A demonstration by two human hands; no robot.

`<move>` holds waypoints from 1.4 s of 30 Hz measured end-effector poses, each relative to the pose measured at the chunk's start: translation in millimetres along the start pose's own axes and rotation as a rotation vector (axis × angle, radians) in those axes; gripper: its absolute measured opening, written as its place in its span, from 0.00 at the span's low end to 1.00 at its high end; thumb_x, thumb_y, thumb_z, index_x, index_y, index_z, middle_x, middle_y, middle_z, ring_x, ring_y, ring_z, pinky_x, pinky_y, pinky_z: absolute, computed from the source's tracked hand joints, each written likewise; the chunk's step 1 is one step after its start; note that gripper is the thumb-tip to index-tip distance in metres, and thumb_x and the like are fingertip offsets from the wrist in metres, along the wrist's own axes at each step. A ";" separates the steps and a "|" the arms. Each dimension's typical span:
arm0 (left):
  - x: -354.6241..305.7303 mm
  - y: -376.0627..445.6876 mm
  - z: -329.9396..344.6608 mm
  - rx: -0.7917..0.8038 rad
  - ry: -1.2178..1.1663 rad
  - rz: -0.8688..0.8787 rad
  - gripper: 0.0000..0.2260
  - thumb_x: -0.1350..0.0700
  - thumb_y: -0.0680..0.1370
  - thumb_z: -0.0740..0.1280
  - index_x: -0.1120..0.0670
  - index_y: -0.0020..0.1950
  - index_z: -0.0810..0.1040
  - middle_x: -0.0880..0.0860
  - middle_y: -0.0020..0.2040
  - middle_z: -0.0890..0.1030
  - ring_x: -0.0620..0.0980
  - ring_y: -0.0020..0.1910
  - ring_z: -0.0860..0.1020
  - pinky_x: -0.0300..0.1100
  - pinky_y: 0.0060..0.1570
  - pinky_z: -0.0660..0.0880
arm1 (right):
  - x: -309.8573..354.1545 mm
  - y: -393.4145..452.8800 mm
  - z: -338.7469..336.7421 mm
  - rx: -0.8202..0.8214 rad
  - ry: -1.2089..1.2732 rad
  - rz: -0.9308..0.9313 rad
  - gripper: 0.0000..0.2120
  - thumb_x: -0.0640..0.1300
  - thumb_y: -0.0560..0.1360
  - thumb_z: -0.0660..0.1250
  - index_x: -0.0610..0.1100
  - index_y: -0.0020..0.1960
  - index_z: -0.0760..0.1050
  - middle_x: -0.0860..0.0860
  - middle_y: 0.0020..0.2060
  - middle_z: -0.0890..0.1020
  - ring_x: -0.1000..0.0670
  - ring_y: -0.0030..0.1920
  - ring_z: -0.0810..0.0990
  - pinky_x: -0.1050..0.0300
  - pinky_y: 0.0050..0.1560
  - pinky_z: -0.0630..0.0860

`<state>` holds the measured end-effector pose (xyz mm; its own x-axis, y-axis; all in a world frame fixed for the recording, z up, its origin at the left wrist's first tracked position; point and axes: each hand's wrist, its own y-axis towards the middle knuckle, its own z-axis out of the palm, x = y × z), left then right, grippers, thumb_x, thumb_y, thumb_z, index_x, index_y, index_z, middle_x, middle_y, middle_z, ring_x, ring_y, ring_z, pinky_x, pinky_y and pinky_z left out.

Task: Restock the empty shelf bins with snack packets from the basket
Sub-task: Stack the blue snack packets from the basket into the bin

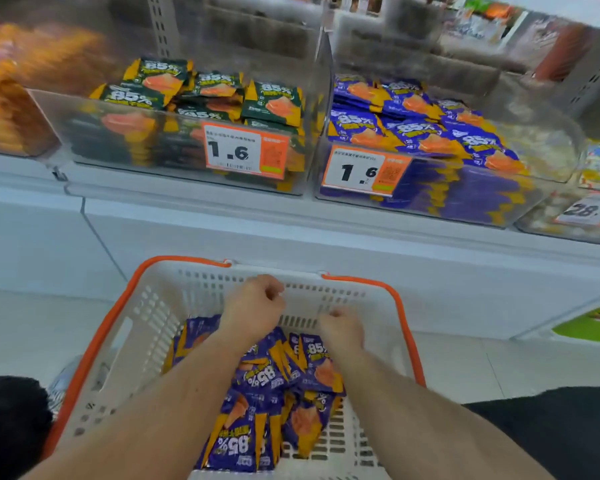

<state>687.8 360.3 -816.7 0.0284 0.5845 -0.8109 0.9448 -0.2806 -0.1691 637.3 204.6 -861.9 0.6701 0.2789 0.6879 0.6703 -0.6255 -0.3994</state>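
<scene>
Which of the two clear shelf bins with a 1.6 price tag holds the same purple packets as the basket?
The right-hand bin, with purple packets; the left bin holds dark green ones.

- There is a single view, from a camera worn on the person's head, looking forward and steeply down.
- It sits close above the basket (160, 306), which fills the lower middle of the frame, with both forearms reaching in from the bottom edge.
- Farther ahead and higher in the frame, it faces the shelf bins (174, 140) front-on.
- The wide lens bends the shelf edge (222, 209), and the corners blur.
</scene>
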 end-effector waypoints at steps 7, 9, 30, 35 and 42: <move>35.3 1.5 24.6 0.121 0.075 -0.114 0.06 0.57 0.81 0.61 0.49 0.55 0.76 0.45 0.42 0.76 0.44 0.35 0.73 0.40 0.35 0.69 | -90.1 36.2 34.6 0.130 -0.295 0.401 0.19 0.53 0.74 0.65 0.42 0.59 0.75 0.46 0.46 0.81 0.45 0.45 0.80 0.55 0.44 0.79; 39.6 6.2 32.1 0.143 0.084 -0.145 0.06 0.58 0.81 0.61 0.48 0.53 0.75 0.45 0.42 0.76 0.45 0.37 0.74 0.40 0.36 0.70 | -104.2 42.5 43.6 0.127 -0.354 0.394 0.26 0.56 0.74 0.64 0.42 0.67 0.73 0.45 0.59 0.80 0.43 0.57 0.79 0.52 0.57 0.77; 33.6 11.4 45.8 0.261 0.118 -0.225 0.07 0.58 0.79 0.60 0.47 0.52 0.76 0.46 0.45 0.79 0.47 0.37 0.76 0.42 0.38 0.76 | -102.8 50.8 51.9 0.157 -0.098 0.318 0.08 0.47 0.77 0.62 0.44 0.45 0.76 0.47 0.40 0.80 0.44 0.46 0.79 0.55 0.44 0.75; 18.2 -0.4 35.2 0.260 0.073 -0.258 0.17 0.58 0.79 0.62 0.53 0.68 0.71 0.50 0.53 0.77 0.47 0.42 0.78 0.40 0.40 0.76 | -64.5 23.5 10.1 0.150 -0.023 0.189 0.09 0.43 0.77 0.62 0.44 0.38 0.73 0.46 0.36 0.78 0.46 0.37 0.75 0.52 0.35 0.71; -17.0 -13.2 19.0 0.168 -0.227 -0.303 0.30 0.49 0.77 0.69 0.57 0.74 0.61 0.52 0.54 0.75 0.49 0.47 0.78 0.44 0.45 0.75 | 13.1 -15.2 -53.6 0.281 0.191 -0.055 0.06 0.39 0.71 0.70 0.42 0.47 0.82 0.43 0.42 0.85 0.50 0.38 0.81 0.53 0.41 0.79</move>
<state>668.6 339.6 -811.3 -0.3338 0.4821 -0.8100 0.8323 -0.2527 -0.4934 618.8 178.7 -814.3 0.5765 0.1485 0.8035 0.7832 -0.3807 -0.4916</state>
